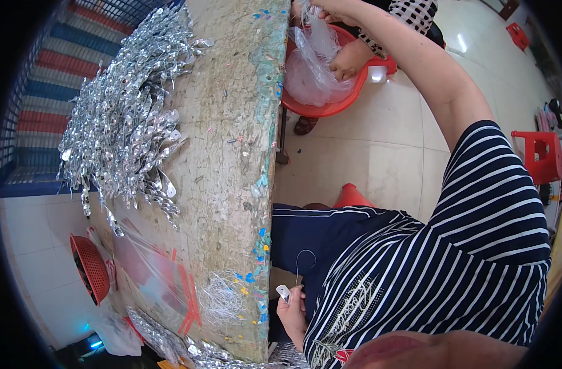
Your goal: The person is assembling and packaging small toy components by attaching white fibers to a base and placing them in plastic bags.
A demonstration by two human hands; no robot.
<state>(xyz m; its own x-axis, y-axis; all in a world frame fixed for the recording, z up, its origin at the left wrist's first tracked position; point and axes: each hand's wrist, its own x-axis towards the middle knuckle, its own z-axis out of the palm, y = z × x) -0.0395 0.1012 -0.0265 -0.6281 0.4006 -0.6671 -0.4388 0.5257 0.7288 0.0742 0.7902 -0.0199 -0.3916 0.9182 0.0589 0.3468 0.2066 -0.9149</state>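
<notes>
The room is brightly lit, and a white streak of glare is reflected on the floor (385, 169), well beyond the right edge of the tabletop (225, 154). Hard glints are thrown back by silver strips (124, 104) along the upper part of its left edge; a paler sheen is scattered over clear plastic (314, 67) beside its upper right corner. Straight lines are bent toward the rim, corners are blacked out, and far-right detail is softened.

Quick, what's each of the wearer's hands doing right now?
Left hand: closed, holding a small silver tag.
Right hand: by whitish strands; its grip cannot be told.
</notes>
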